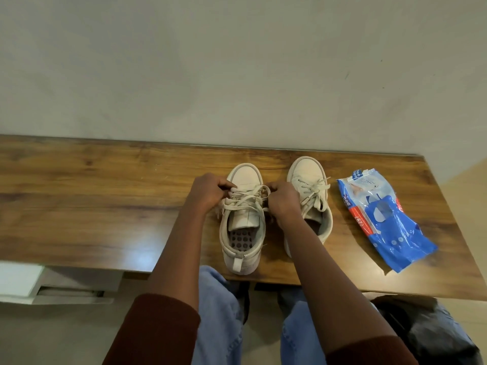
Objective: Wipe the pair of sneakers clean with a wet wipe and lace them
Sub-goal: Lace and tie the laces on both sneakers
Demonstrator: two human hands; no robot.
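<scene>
Standing on the wooden surface [92, 193] with its toe towards the wall [237, 61] and its heel at the front edge, the left sneaker [242, 233] is the one being worked on. Its laces [245, 197] cross loosely over the upper eyelets, and the tongue lies folded back into the opening, above a dotted insole. The left hand [208, 192] pinches a lace at the shoe's left side, fingers curled round it. The right hand [283, 200] is closed on lace at the shoe's right side, in the gap between the two shoes.

The right sneaker [309, 177] stands just beside the first, toe also towards the wall, with its own laces crossing the top. The right hand and forearm lie across its inner side and hide much of its heel.

To the right of the pair, apart from them, a blue wipes pack [384, 219] lies flat and crumpled, slanting towards the surface's right corner.

Below the front edge show the person's jeans [218, 306] and dark red sleeves [158, 333]. A black bag [427, 327] sits low on the right, and a white unit [23, 280] shows under the surface on the left.
</scene>
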